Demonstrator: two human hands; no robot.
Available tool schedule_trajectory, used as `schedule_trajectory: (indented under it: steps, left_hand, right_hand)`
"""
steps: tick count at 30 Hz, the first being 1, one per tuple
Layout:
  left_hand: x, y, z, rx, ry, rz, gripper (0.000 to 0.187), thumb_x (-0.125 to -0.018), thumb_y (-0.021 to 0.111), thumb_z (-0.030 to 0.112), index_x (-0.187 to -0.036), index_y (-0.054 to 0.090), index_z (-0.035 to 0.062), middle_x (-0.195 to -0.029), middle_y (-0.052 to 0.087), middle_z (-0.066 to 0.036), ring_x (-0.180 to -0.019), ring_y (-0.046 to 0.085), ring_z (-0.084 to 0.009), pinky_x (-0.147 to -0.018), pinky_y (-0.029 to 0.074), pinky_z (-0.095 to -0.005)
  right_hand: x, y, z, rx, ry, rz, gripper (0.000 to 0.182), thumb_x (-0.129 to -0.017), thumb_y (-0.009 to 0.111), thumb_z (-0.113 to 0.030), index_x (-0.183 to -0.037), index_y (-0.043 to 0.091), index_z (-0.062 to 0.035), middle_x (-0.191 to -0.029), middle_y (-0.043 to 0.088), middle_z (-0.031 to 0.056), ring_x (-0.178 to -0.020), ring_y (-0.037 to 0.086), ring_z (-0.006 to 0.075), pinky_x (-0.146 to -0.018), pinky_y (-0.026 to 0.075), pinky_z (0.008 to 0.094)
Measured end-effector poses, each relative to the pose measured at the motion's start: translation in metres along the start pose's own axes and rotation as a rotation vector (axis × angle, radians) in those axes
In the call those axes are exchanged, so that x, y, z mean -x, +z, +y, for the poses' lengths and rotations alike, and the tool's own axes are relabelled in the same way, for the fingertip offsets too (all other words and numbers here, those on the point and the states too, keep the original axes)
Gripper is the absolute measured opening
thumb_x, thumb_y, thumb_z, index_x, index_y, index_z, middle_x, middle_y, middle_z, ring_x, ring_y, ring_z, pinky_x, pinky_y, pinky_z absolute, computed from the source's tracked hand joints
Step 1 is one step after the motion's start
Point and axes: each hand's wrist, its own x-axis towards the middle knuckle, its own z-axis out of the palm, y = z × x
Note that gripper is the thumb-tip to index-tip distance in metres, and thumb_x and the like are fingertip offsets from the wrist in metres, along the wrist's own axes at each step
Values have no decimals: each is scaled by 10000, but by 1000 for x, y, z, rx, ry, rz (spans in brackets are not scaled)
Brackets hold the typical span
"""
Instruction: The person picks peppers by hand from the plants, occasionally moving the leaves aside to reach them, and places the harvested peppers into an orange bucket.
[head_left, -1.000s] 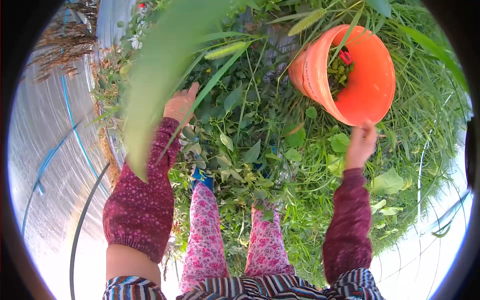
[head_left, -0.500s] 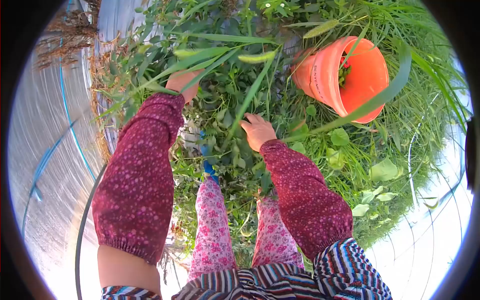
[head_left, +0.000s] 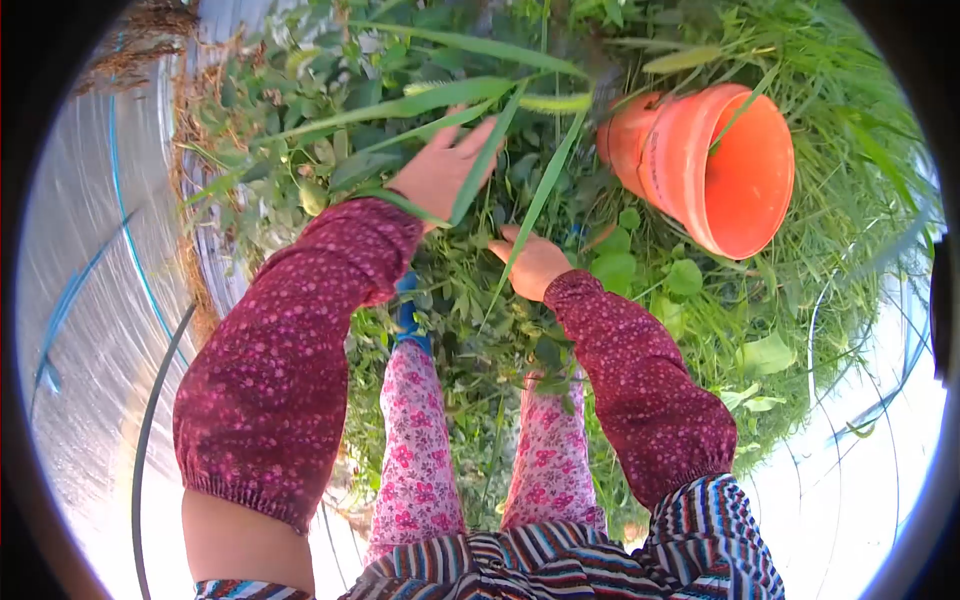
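My left hand (head_left: 450, 168) is over the leafy green plants (head_left: 380, 95), back up, with its fingers spread and nothing seen in them. Long grass blades (head_left: 520, 130) cross in front of it. Lower and to the right, my right hand (head_left: 535, 266) reaches into the foliage, its visible fingers stretched out and apart. Leaves hide part of its fingertips, and I see nothing held. To the right of both hands, an orange bucket (head_left: 668, 150) leans on its side in the grass, its mouth facing right and toward me.
Tall grass (head_left: 840, 150) surrounds the bucket. Sheeting with blue cord (head_left: 130, 235) lies at left, beside a dark hose (head_left: 150, 420). My legs in floral trousers (head_left: 415, 440) stand among the plants, with a blue boot (head_left: 408, 310) partly visible. Thin wires (head_left: 830, 430) run at lower right.
My left hand has moved right and its fingers have spread. My right hand has shifted slightly right and down. The red and green items seen inside the bucket earlier are out of sight.
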Motion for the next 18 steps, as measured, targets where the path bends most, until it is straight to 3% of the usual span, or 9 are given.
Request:
schedule_trajectory:
  steps: [1,2,4,5,7,8,11,13,18]
  left_hand:
    - [-5,1,16,-68,151,50,490,-757,592,149,-1237,521,81,-1316,469,-118,-1306,342,-280,-1083,241,-529]
    - [-15,0,27,59,211,110,340,-716,603,147,-1043,629,56,-1187,554,-111,-1236,425,-284,-1081,266,-483]
    - [-28,-4,38,284,329,-386,273,-716,589,116,-977,630,47,-1033,600,-100,-1053,549,-272,-990,395,-415]
    - [-26,-15,33,294,321,-363,273,-716,589,116,-977,630,47,-1033,600,-100,-1053,549,-272,-990,395,-415]
    - [-6,-1,32,444,5,-251,90,-738,590,85,-796,644,43,-865,629,-88,-904,615,-242,-836,506,-376]
    - [8,43,27,418,-20,-28,139,-733,594,60,-866,628,40,-896,609,-90,-845,633,-269,-716,546,-377]
    - [31,31,2,440,-21,-276,198,-769,582,58,-966,597,49,-965,589,-86,-863,630,-277,-727,546,-386]
    - [29,35,0,400,-30,-428,408,-820,537,48,-1222,472,77,-916,598,-76,-869,614,-261,-732,524,-378]
    - [16,18,5,285,4,-567,371,-801,579,154,-1160,532,75,-826,614,-79,-742,627,-258,-663,530,-349]
  right_hand:
    - [1,10,-3,-25,-30,102,468,-802,516,-64,-1269,499,-88,-1413,364,128,-1311,345,283,-1033,356,393]
    - [-1,15,-7,-43,-63,209,447,-793,526,-64,-1240,515,-67,-1389,385,144,-1288,370,293,-1014,379,393]
    - [-3,13,-14,-65,-112,255,427,-781,535,-57,-1207,521,-32,-1351,409,162,-1262,392,303,-990,403,389]
    - [4,2,-18,-66,-105,251,429,-785,537,-58,-1212,518,-28,-1353,406,161,-1264,390,301,-988,404,389]
    - [4,21,-12,-100,-95,294,455,-802,536,-55,-1255,493,-37,-1377,387,151,-1279,374,294,-1001,392,385]
    - [7,26,-10,-115,-89,295,455,-802,536,-55,-1255,493,-37,-1377,387,151,-1279,374,294,-1001,392,385]
    - [11,22,-11,-119,-60,196,488,-826,515,-42,-1310,457,-62,-1435,328,121,-1311,333,276,-1048,338,383]
    - [13,24,-10,-158,-38,197,490,-826,516,-43,-1311,455,-60,-1437,326,116,-1314,327,274,-1049,336,383]
    - [10,28,-9,-188,-26,196,495,-824,516,-46,-1315,456,-64,-1438,328,103,-1312,331,269,-1037,343,387]
